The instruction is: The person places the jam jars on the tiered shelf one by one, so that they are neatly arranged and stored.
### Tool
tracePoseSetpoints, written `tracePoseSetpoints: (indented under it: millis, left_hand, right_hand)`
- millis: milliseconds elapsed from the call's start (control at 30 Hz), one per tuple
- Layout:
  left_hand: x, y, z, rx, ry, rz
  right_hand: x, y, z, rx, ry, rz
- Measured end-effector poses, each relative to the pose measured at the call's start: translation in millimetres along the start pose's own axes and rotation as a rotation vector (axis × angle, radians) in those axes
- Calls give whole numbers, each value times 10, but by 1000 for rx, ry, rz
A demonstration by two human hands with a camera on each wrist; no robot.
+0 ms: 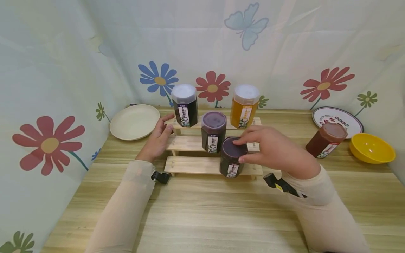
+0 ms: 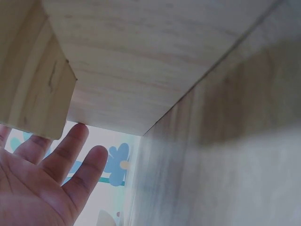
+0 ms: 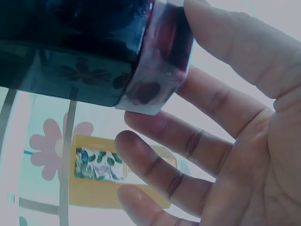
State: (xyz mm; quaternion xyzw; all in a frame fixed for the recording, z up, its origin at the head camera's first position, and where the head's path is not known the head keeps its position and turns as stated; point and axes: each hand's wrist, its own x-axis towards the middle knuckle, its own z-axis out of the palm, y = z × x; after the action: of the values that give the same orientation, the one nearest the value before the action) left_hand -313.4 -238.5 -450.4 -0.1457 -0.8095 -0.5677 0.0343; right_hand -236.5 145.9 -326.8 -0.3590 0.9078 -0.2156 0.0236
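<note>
Dark jar [image 1: 228, 159], near-black and faceted, with purple-tinted lid [image 1: 231, 147] and white label [image 1: 232, 170], at the lowest step of a three-tier wooden stand [image 1: 190, 164] on a tabletop [image 1: 221, 214]. Roughly upright, long axis near vertical, lid up, label facing front; cannot tell whether fully resting. Right hand [image 1: 278, 151] gripping the lid between thumb and fingers; left hand [image 1: 156, 140] with fingers extended at the stand's left end. Only from right wrist: pale, angular lid wall, other fingers [image 3: 157, 165] spread. Only from left wrist: shelf underside [image 2: 131, 61].
</note>
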Motion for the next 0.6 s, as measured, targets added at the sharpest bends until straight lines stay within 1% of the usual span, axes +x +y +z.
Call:
tracePoseSetpoints:
  millis: [400, 600]
  left_hand:
    - [6, -11, 6, -10, -1, -2]
    - [0, -4, 0, -13, 0, 0]
  right_hand:
    - [53, -80, 81, -23, 22, -45]
    - [77, -122, 123, -11, 25, -81]
